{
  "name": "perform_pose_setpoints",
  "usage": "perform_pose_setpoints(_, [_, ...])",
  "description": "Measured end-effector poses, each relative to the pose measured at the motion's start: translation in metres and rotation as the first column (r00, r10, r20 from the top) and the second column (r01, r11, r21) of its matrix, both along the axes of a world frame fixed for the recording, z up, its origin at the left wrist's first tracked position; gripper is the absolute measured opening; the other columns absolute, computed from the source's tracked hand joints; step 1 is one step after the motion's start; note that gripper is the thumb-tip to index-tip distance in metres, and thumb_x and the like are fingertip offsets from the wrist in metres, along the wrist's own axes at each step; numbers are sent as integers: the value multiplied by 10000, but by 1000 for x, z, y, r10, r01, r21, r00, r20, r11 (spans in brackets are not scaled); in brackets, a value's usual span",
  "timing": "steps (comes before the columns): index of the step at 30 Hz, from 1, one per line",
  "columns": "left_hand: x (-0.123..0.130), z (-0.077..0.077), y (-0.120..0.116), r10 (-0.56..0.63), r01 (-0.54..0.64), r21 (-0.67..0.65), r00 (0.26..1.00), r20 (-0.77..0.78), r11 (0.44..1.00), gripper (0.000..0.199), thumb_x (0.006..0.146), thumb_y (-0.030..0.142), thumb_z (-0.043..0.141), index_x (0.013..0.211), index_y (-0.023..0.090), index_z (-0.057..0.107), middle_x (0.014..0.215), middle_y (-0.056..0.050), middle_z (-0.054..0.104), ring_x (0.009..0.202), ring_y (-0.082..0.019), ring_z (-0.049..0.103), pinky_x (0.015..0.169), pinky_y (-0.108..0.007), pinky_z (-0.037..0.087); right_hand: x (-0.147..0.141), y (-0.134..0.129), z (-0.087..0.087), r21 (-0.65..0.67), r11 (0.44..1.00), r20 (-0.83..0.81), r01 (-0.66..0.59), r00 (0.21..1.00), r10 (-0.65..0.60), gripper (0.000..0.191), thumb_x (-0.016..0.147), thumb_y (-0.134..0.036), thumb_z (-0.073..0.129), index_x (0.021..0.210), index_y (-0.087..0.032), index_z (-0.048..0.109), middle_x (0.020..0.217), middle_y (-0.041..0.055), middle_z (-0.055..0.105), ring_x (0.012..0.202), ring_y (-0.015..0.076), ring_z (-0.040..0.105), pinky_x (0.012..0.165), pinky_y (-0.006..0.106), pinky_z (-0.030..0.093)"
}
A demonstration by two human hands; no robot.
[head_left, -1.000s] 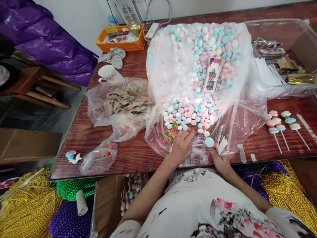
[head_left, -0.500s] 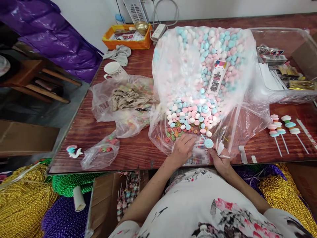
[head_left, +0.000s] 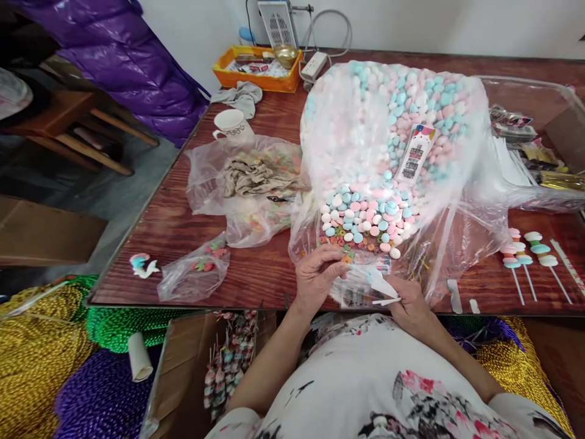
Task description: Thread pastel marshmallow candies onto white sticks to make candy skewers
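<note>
My left hand [head_left: 320, 277] is pinched with an orange ring-shaped candy [head_left: 346, 260] at its fingertips, near the table's front edge. My right hand [head_left: 411, 302] is closed on several white sticks [head_left: 382, 285], which point left toward the other hand. A pale blue piece shows at the tip of one stick, partly hidden. Just beyond my hands, loose pink, white and blue marshmallows [head_left: 365, 213] spill from a large clear bag [head_left: 425, 91]. Small coloured ring candies [head_left: 336, 242] lie in front of them on the plastic.
Sticks threaded with marshmallows [head_left: 542, 249] lie on the right. A clear plastic bin [head_left: 525, 198] stands behind them. Leftward are a bag with a crumpled cloth [head_left: 256, 177], a small candy bag [head_left: 196, 271], a mug [head_left: 233, 125] and an orange tray [head_left: 256, 81].
My left hand has lifted back from the ring candies with an orange one. The right hand has tilted its sticks leftward, so the blue marshmallow no longer faces up. The view has shifted slightly.
</note>
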State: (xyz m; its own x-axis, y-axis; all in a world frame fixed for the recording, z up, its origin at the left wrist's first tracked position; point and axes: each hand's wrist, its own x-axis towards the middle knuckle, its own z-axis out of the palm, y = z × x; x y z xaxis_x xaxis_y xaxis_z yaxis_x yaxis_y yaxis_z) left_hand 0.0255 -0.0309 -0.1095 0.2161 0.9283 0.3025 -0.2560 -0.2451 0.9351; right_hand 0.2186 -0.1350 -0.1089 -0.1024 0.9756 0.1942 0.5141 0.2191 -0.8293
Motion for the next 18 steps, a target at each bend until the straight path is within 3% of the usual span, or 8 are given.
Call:
perform_pose_setpoints(2, [-6, 3, 2, 82, -28, 255, 976, -204, 967, 132, 763, 178, 784, 887, 202, 746, 852, -25, 689, 716, -131, 651, 611, -254, 552, 0, -1, -2, -16, 1000, 70, 8, 998, -7, 233, 793, -21, 398, 774, -192, 556, 686, -8, 597, 583, 118, 518, 591, 224, 391])
perform_pose_setpoints(5, [-12, 5, 2, 253, 52, 582, 867, -430, 811, 117, 823, 141, 714, 931, 186, 712, 851, -44, 693, 783, -150, 635, 735, -311, 546, 2, -3, -9, -32, 999, 173, 35, 985, -29, 249, 758, -15, 406, 802, -192, 575, 689, 1, 633, 581, 129, 550, 591, 229, 405])
perform_pose_setpoints(7, [-11, 2, -1, 338, 117, 690, 806, -486, 714, 112, 876, 127, 632, 957, 177, 690, 873, -68, 691, 809, -163, 623, 751, -331, 540, 4, -5, -15, -34, 998, 227, 52, 973, -43, 284, 728, -10, 409, 839, -191, 597, 692, 6, 652, 577, 137, 570, 581, 232, 413])
perform_pose_setpoints(9, [-9, -4, -5, 369, 141, 722, 784, -499, 677, 137, 894, 107, 583, 981, 163, 673, 869, -82, 685, 812, -171, 612, 734, -332, 536, 6, -7, -21, -21, 997, 247, 69, 967, -62, 329, 712, -9, 411, 893, -190, 618, 707, 9, 671, 576, 141, 591, 569, 230, 424])
perform_pose_setpoints(11, [-6, -11, -11, 359, 109, 700, 797, -486, 705, 146, 883, 97, 597, 996, 159, 665, 859, -77, 679, 798, -168, 602, 716, -325, 532, 7, -9, -26, 3, 997, 228, 75, 971, -73, 369, 708, -9, 411, 941, -191, 631, 734, 12, 685, 596, 144, 617, 571, 229, 444])
perform_pose_setpoints(14, [-3, -17, -20, 282, 37, 581, 848, -448, 813, 157, 858, 124, 651, 1001, 179, 684, 921, -79, 690, 860, -179, 625, 781, -348, 541, 6, -12, -33, 38, 998, 182, 57, 981, -63, 390, 725, -8, 411, 975, -199, 641, 736, 7, 685, 607, 144, 635, 573, 232, 470])
perform_pose_setpoints(16, [-2, -17, -25, 179, -25, 377, 908, -379, 926, 176, 864, 166, 658, 1033, 195, 698, 965, -79, 696, 881, -181, 651, 807, -349, 547, 5, -13, -38, 80, 995, 155, 58, 986, -70, 384, 746, -15, 421, 997, -202, 643, 738, 8, 690, 610, 146, 648, 574, 235, 489])
perform_pose_setpoints(18, [-1, -16, -27, 75, -70, 32, 975, -208, 997, 214, 870, 229, 663, 1080, 211, 698, 910, -46, 688, 763, -147, 661, 726, -308, 555, 2, -13, -41, 147, 987, 132, 59, 988, -79, 375, 768, -27, 434, 1028, -202, 641, 766, 19, 706, 629, 151, 668, 574, 238, 508])
